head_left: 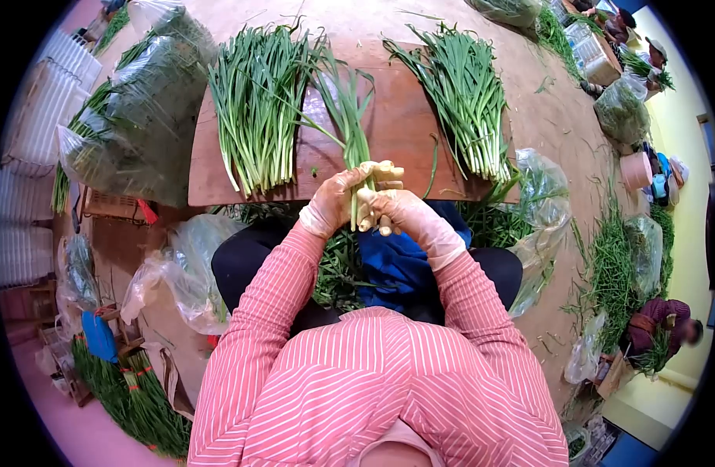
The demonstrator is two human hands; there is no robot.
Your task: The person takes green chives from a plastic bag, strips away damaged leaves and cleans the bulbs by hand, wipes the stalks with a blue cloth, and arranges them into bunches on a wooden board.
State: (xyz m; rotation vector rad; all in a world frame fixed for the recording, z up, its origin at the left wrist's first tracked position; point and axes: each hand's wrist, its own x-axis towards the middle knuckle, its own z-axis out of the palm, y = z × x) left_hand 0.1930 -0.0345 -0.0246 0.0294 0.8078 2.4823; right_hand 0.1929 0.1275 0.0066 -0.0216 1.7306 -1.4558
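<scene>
My left hand (338, 198), in a thin translucent glove, is closed round the lower stems of a small bunch of green stalks (353, 128). The leaves of this bunch point away from me over the wooden board (388, 101). My right hand (400, 210), gloved too, has bent fingers touching the pale stem ends beside my left hand. On the board's left side lies a large pile of green stalks (260, 117), white ends toward me. A second pile (470, 109) lies on its right side.
A big plastic bag of greens (151, 117) stands left of the board. Blue cloth (400, 257) and loose leaves (338, 272) lie between my knees. Tied bundles (139, 397) are at the lower left. A person (661, 327) sits at the far right, near heaped greens (610, 265).
</scene>
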